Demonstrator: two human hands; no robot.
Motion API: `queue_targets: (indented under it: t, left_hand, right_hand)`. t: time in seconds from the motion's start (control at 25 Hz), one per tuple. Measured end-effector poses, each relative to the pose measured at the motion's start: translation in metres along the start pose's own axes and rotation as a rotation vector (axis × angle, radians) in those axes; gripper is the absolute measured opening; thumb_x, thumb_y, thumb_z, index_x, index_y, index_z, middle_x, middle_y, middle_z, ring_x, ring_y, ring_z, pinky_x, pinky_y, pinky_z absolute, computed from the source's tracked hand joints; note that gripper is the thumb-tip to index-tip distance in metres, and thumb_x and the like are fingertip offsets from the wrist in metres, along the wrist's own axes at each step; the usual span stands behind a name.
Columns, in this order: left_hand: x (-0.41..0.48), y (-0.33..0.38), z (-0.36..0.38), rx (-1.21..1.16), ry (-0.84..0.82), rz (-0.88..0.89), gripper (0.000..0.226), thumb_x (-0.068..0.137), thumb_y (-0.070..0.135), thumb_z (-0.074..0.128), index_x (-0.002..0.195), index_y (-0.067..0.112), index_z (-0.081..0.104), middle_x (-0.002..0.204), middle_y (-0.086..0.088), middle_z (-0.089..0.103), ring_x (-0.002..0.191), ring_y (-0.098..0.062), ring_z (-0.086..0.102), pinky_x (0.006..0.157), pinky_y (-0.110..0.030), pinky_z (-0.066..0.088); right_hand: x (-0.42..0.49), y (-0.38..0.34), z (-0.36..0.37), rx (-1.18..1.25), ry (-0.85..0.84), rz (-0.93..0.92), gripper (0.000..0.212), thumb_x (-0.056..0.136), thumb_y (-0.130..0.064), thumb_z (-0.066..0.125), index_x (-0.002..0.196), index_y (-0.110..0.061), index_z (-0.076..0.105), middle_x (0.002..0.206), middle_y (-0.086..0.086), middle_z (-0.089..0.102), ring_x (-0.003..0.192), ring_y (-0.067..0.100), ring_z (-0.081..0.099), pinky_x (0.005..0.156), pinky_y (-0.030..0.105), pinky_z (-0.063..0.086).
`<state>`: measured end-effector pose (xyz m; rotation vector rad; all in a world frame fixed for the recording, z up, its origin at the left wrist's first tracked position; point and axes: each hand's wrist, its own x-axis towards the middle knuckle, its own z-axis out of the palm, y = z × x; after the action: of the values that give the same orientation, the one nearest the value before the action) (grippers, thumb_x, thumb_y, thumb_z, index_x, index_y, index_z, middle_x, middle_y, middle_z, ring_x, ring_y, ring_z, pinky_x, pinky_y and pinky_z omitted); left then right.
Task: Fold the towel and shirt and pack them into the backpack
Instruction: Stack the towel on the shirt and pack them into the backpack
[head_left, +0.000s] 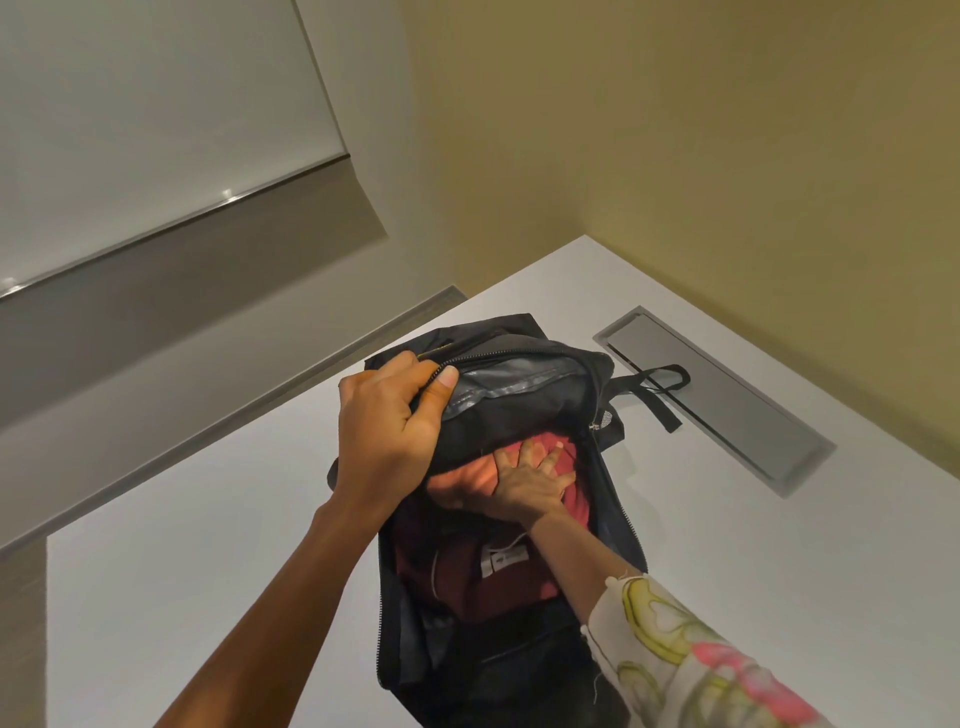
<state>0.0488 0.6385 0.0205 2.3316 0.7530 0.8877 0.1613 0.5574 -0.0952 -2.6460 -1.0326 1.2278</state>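
Right sleeve (691, 654), floral, enters from near right. Right hand (530, 483) is inside the backpack (609, 503), fingers straight and spread, palm flat on an orange-red cloth (462, 480), which I'd guess is the towel. It presses, no grip. Maroon shirt (467, 582), white neck label up, lies just nearer in the same main compartment, touching that cloth. Both items are in, so packing looks nearly done and closing is what's left.

Left hand (395, 410) is at the bag's far left, fingers curled round the lifted flap (519, 379), thumb on the zip edge, holding the mouth open.

Key geometry: backpack lies on the white table (182, 519), long axis near-to-far, top end far. Its carry loop (661, 406) trails far right over a grey hatch (727, 410). Flap hangs right above the right hand, so that hand has to exit toward the near side along the axis before the flap drops. Zip teeth (385, 597) run down both long sides. A slider seems to sit on the right edge, nearer the right hand, but it's too small to be sure.
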Motion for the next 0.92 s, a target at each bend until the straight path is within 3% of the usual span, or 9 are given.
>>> queue_targets:
  t: [0.16,0.28,0.4,0.6,0.76,0.92]
  left_hand:
    - [-0.003,0.000,0.003,-0.015,0.010,-0.009,0.032,0.095,0.029,0.052,0.066,0.017,0.056,0.062,0.009,0.048,0.062,-0.015,0.050,0.068,-0.042,0.042]
    - [-0.001,0.000,0.001,0.002,0.003,-0.005,0.029,0.096,0.029,0.052,0.067,0.027,0.050,0.061,0.014,0.044,0.061,-0.013,0.048,0.068,-0.036,0.037]
    - [-0.005,-0.001,0.000,0.016,-0.010,0.001,0.029,0.096,0.030,0.050,0.067,0.028,0.050,0.061,0.015,0.044,0.062,-0.012,0.048,0.071,-0.035,0.036]
    - [-0.018,0.000,0.007,0.069,-0.052,-0.004,0.031,0.097,0.034,0.047,0.066,0.031,0.042,0.060,0.009,0.042,0.062,-0.013,0.046,0.078,-0.028,0.029]
    - [-0.027,-0.002,0.010,0.053,-0.075,0.020,0.023,0.096,0.042,0.042,0.074,0.035,0.045,0.064,0.016,0.043,0.066,-0.010,0.048,0.082,-0.028,0.031]
    - [-0.034,-0.003,0.011,0.043,-0.051,0.056,0.028,0.096,0.042,0.042,0.075,0.027,0.052,0.066,0.022,0.039,0.065,-0.008,0.048,0.085,-0.027,0.032]
  right_hand:
    - [0.017,0.001,0.000,-0.010,0.014,-0.072,0.152,0.024,-0.095,0.033,0.156,-0.028,0.002,0.162,0.010,-0.016,0.144,0.041,-0.024,0.110,0.069,-0.010]
    - [0.025,-0.001,0.004,-0.015,0.058,-0.134,0.150,0.024,-0.099,0.030,0.154,-0.033,-0.002,0.161,0.006,-0.018,0.144,0.038,-0.026,0.107,0.072,-0.016]
    - [0.028,0.008,0.020,0.008,0.135,-0.116,0.154,0.019,-0.101,0.023,0.155,-0.032,0.000,0.162,0.008,-0.015,0.143,0.043,-0.025,0.108,0.071,-0.011]
    - [0.038,0.025,0.052,-0.095,0.236,-0.058,0.125,0.050,-0.099,0.036,0.153,-0.033,0.010,0.162,0.015,-0.008,0.139,0.048,-0.030,0.107,0.073,-0.002]
    - [0.028,0.023,0.069,-0.216,0.166,0.004,0.130,0.052,-0.095,0.049,0.151,-0.037,-0.011,0.154,0.023,-0.031,0.133,0.054,-0.035,0.099,0.080,-0.004]
    - [0.029,0.018,0.093,-0.270,0.240,0.023,0.129,0.054,-0.092,0.053,0.149,-0.040,-0.017,0.151,0.025,-0.035,0.131,0.058,-0.034,0.094,0.084,0.003]
